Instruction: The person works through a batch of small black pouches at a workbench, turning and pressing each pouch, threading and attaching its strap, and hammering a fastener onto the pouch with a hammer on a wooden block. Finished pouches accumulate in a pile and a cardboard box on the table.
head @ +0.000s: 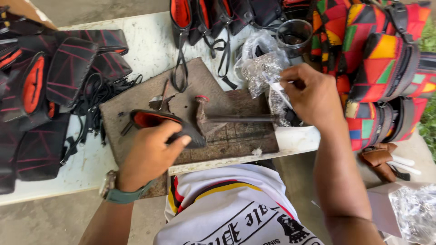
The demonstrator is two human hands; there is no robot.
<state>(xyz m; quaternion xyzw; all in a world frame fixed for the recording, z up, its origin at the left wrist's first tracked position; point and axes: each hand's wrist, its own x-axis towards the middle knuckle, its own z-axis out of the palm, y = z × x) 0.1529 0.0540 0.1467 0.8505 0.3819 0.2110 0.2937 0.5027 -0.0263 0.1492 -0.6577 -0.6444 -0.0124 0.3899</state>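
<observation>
My left hand (152, 152) grips a small black pouch with an orange lining (154, 120), holding it flat on a worn wooden board (190, 90). My right hand (311, 95) reaches into a clear plastic bag of small metal parts (263, 68), fingers pinched inside its opening. A hammer (227, 119) lies on the board between my two hands, head to the left, handle pointing right.
Black pouches with red lines (54, 77) pile up at the left. Colourful patchwork bags (377, 59) are stacked at the right. More black pouches (213, 13) and a dark cup (294, 36) sit at the back. Another clear bag (415, 211) lies at the lower right.
</observation>
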